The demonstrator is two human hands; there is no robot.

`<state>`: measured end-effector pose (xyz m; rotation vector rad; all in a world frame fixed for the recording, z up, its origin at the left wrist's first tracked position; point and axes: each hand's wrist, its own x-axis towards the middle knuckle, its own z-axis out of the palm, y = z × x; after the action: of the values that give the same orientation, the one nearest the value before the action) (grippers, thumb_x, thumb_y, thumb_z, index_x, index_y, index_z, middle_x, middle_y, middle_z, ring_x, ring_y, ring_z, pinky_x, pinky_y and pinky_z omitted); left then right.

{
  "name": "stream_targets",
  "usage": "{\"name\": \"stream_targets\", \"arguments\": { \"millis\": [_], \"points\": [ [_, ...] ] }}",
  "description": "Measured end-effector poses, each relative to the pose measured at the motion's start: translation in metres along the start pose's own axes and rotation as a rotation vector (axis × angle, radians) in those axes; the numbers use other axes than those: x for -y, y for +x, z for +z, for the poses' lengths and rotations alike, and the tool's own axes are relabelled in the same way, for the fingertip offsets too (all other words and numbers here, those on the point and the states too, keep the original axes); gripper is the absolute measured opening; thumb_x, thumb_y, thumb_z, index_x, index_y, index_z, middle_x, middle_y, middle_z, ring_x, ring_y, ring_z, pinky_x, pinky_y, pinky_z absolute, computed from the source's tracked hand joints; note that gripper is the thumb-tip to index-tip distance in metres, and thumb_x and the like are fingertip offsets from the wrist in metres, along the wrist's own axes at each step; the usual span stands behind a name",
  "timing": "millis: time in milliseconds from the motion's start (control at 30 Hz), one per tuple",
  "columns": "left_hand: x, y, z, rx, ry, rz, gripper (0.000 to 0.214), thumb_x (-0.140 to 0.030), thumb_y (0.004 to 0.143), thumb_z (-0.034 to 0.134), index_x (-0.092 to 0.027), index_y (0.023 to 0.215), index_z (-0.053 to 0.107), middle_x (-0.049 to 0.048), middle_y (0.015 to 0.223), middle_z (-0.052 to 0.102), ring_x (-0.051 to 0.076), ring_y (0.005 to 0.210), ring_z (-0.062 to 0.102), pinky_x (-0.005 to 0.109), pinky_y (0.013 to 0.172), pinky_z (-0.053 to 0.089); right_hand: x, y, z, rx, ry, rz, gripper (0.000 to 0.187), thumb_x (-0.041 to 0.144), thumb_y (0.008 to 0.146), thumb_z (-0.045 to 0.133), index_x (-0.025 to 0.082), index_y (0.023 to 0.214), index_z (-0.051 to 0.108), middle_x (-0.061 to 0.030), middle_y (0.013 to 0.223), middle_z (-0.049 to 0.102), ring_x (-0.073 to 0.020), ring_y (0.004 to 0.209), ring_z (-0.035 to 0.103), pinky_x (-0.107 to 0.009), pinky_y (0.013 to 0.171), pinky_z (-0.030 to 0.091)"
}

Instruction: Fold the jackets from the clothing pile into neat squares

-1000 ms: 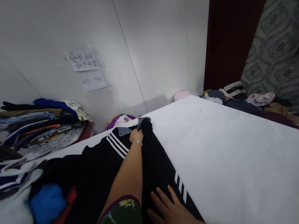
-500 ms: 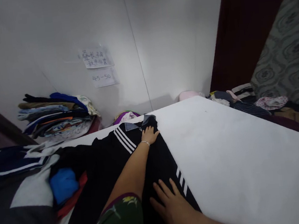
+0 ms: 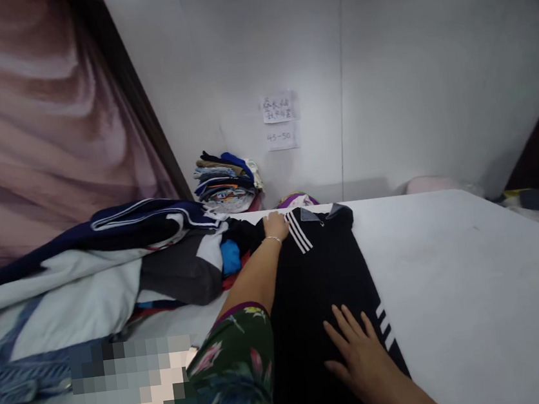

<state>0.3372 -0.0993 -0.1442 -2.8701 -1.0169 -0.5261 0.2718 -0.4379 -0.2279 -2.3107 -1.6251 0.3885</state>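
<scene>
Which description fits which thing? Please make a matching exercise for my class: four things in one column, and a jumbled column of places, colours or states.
Things
1. Left hand
2. Right hand
3. Curtain
4. Signs

Descriptions
A. Fixed to the wall
B. Dusky pink, hanging in folds
C. Beside the white stripes near the collar
D. Fingers spread over the black top

Right pairs: 1-C, 2-D, 3-B, 4-A
</scene>
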Motion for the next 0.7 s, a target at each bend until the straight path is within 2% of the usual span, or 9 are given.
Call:
{"name": "stream_targets", "arguments": {
  "millis": [67, 133, 267, 433, 567, 700],
  "points": [
    [0.04, -0.013, -0.018, -0.044, 0.073, -0.107, 0.038, -0.036, 0.088, 0.052, -0.011, 0.115, 0.058, 0.02, 0.125, 0.055, 0.034, 0.122, 0.044, 0.046, 0.102, 0.03, -0.002, 0.0, 0.003, -0.004, -0.017, -0.011, 0.062, 0.053, 0.091, 0.047, 0.028, 0.147, 0.033, -0.0088, 0.157, 0.013, -0.032, 0.144, 0.007, -0.061, 0.114, 0.008],
    [0.07, -0.028, -0.03, -0.059, 0.13, -0.186, 0.043, -0.039, 0.084, 0.056, -0.011, 0.117, 0.057, 0.0208, 0.124, 0.055, 0.035, 0.12, 0.045, 0.046, 0.099, 0.033, -0.004, 0.0, 0.005, -0.016, -0.024, -0.02, 0.061, 0.055, 0.092, 0.044, 0.03, 0.147, 0.033, -0.0076, 0.157, 0.013, -0.032, 0.144, 0.007, -0.061, 0.114, 0.008],
    [0.104, -0.052, -0.037, -0.003, 0.196, -0.245, 0.042, -0.039, 0.08, 0.062, -0.011, 0.111, 0.062, 0.0191, 0.116, 0.06, 0.034, 0.114, 0.05, 0.043, 0.095, 0.035, -0.007, 0.0, 0.008, -0.042, -0.026, -0.025, 0.061, 0.058, 0.092, 0.039, 0.031, 0.146, 0.032, -0.0062, 0.157, 0.014, -0.0327, 0.144, 0.009, -0.06, 0.114, 0.009],
    [0.115, -0.057, -0.036, 0.055, 0.214, -0.254, 0.033, -0.033, 0.078, 0.064, -0.014, 0.105, 0.066, 0.0159, 0.114, 0.063, 0.03, 0.114, 0.051, 0.04, 0.097, 0.034, -0.007, -0.001, 0.006, -0.018, -0.028, -0.017, 0.062, 0.06, 0.092, 0.036, 0.032, 0.147, 0.03, -0.0051, 0.157, 0.013, -0.0311, 0.144, 0.009, -0.059, 0.115, 0.009],
    [0.108, -0.051, -0.04, 0.012, 0.214, -0.308, 0.045, -0.035, 0.077, 0.065, -0.012, 0.115, 0.06, 0.0181, 0.122, 0.058, 0.03, 0.115, 0.05, 0.04, 0.095, 0.036, -0.006, -0.001, 0.002, -0.012, -0.009, -0.019, 0.062, 0.061, 0.092, 0.037, 0.032, 0.146, 0.03, -0.0043, 0.157, 0.013, -0.031, 0.144, 0.009, -0.058, 0.115, 0.009],
    [0.103, -0.046, -0.045, -0.046, 0.194, -0.359, 0.053, -0.044, 0.083, 0.055, -0.008, 0.122, 0.054, 0.0218, 0.124, 0.055, 0.031, 0.116, 0.049, 0.04, 0.094, 0.037, -0.003, -0.001, -0.002, 0.015, 0.009, 0.004, 0.062, 0.06, 0.091, 0.037, 0.032, 0.146, 0.031, -0.0045, 0.157, 0.012, -0.0308, 0.145, 0.007, -0.058, 0.115, 0.007]
  ]
}}
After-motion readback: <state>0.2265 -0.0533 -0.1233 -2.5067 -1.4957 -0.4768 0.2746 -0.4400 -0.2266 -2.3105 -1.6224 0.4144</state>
